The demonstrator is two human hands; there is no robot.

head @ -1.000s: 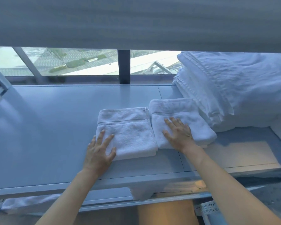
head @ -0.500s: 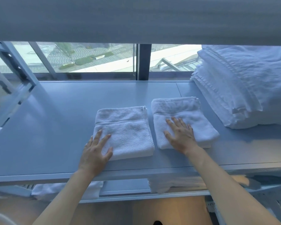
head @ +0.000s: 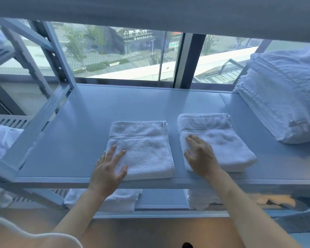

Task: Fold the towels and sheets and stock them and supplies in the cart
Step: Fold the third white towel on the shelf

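Note:
Two folded white towels lie side by side on the grey cart shelf [head: 82, 133]. My left hand [head: 108, 170] rests flat, fingers spread, on the near left corner of the left towel [head: 143, 149]. My right hand [head: 200, 156] lies flat with straight fingers on the near left part of the right towel [head: 224, 142]. Neither hand grips anything. A tall stack of folded white sheets [head: 283, 97] sits on the same shelf at the far right.
The shelf above [head: 150, 11] hangs low over the work space. A metal cart post [head: 59, 56] rises at the left. More folded white linen [head: 122, 199] lies on the lower shelf. A window runs behind the cart.
The view has shifted left and closer, showing the cart's left post. Both hands stay flat on the towels, slid slightly toward the near edge.

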